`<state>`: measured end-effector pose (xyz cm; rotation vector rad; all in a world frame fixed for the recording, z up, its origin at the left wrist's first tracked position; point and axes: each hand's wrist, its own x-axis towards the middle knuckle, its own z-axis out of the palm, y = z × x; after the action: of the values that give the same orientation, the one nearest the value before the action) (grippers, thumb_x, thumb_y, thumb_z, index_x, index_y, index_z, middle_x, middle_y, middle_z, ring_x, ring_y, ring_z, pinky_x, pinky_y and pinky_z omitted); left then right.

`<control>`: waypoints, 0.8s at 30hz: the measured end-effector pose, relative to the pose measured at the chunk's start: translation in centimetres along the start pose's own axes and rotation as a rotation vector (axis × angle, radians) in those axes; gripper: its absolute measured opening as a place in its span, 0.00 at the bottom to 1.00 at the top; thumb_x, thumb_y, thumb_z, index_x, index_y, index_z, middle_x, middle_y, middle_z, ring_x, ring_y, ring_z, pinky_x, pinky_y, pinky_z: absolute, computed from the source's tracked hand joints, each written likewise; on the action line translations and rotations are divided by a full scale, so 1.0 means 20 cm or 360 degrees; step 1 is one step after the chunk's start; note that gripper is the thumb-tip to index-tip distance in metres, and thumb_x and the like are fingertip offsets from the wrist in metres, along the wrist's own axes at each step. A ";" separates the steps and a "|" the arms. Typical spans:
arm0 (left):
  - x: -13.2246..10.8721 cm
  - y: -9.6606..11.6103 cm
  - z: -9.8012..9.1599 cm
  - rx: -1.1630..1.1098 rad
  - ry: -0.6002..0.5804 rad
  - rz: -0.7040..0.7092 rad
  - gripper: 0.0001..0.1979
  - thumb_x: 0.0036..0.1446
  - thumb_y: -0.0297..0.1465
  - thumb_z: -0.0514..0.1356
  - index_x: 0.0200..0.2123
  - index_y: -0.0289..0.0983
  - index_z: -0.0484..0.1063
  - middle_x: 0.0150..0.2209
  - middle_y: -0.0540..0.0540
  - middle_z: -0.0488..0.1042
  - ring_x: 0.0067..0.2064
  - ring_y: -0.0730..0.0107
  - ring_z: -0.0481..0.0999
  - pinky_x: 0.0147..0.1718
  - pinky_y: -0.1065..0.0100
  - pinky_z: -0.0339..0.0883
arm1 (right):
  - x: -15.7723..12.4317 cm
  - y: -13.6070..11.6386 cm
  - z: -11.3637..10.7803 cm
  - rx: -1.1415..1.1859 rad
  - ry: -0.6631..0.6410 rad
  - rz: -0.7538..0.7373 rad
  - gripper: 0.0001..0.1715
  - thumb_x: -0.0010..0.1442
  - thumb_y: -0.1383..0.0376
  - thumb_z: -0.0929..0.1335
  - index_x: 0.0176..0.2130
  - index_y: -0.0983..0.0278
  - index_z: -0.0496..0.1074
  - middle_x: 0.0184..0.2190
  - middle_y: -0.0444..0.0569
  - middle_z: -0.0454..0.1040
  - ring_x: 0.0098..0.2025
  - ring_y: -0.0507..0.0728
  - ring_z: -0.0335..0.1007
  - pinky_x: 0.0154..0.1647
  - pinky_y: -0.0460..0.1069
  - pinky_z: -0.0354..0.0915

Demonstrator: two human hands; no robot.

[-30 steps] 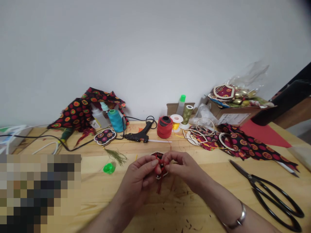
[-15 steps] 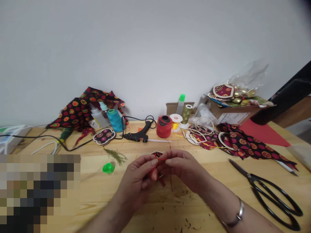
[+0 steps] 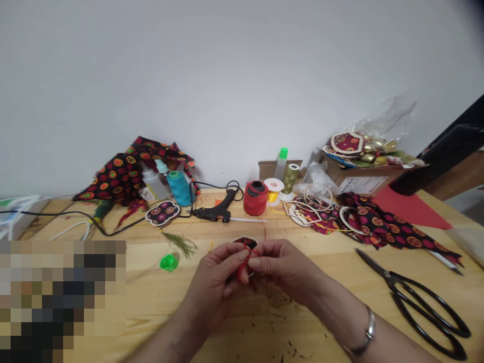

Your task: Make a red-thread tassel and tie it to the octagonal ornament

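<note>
My left hand (image 3: 221, 269) is closed in a pinch, with red thread (image 3: 242, 273) bunched between its fingers. Fingertip to fingertip with it, my right hand (image 3: 285, 264) pinches the same thread, which forms a small loop above the thumbs. One strand runs up from the hands toward the red thread spool (image 3: 255, 200) behind them. Just beyond the fingers shows the upper edge of a dark patterned piece (image 3: 245, 240) with a pale rim; the hands cover the rest of it.
Large black-handled scissors (image 3: 412, 297) lie at the right. A black glue gun (image 3: 215, 213), a flower-shaped ornament (image 3: 162, 213) with a green tassel and a green cap (image 3: 168, 262) lie left of centre. Wooden frames (image 3: 306, 212), patterned cloth (image 3: 397, 227) and a cardboard box (image 3: 359, 179) sit at back right.
My right fingertips have drawn in against the left ones and bent more. The red thread now shows as a loop above the thumbs, and more of the dark patterned piece is visible.
</note>
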<state>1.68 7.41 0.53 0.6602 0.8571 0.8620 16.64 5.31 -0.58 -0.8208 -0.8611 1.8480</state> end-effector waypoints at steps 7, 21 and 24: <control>0.00 0.00 0.00 -0.0030 0.0015 0.0003 0.12 0.38 0.32 0.74 0.25 0.31 0.78 0.12 0.53 0.70 0.11 0.90 0.54 0.10 0.85 0.41 | 0.00 -0.01 0.00 0.0114 -0.0148 -0.0003 0.13 0.48 0.61 0.74 0.26 0.69 0.72 0.28 0.51 0.75 0.29 0.54 0.70 0.31 0.49 0.64; 0.02 0.00 -0.03 -0.0217 0.0001 -0.0002 0.11 0.41 0.31 0.73 0.28 0.33 0.76 0.18 0.52 0.77 0.10 0.92 0.53 0.11 0.84 0.51 | 0.00 -0.02 0.02 -0.0028 0.0034 0.0125 0.18 0.43 0.61 0.78 0.31 0.69 0.74 0.22 0.44 0.75 0.19 0.46 0.66 0.19 0.42 0.54; 0.03 0.00 -0.04 -0.0241 -0.0018 -0.0019 0.11 0.42 0.31 0.73 0.27 0.33 0.75 0.17 0.53 0.75 0.10 0.91 0.53 0.12 0.82 0.55 | 0.00 -0.01 0.02 -0.0060 0.0061 0.0186 0.18 0.41 0.60 0.79 0.28 0.68 0.74 0.19 0.44 0.75 0.18 0.46 0.65 0.18 0.42 0.55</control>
<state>1.28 7.97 -0.11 0.5265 0.7764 0.9022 16.38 5.30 -0.18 -0.9447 -0.8418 1.9158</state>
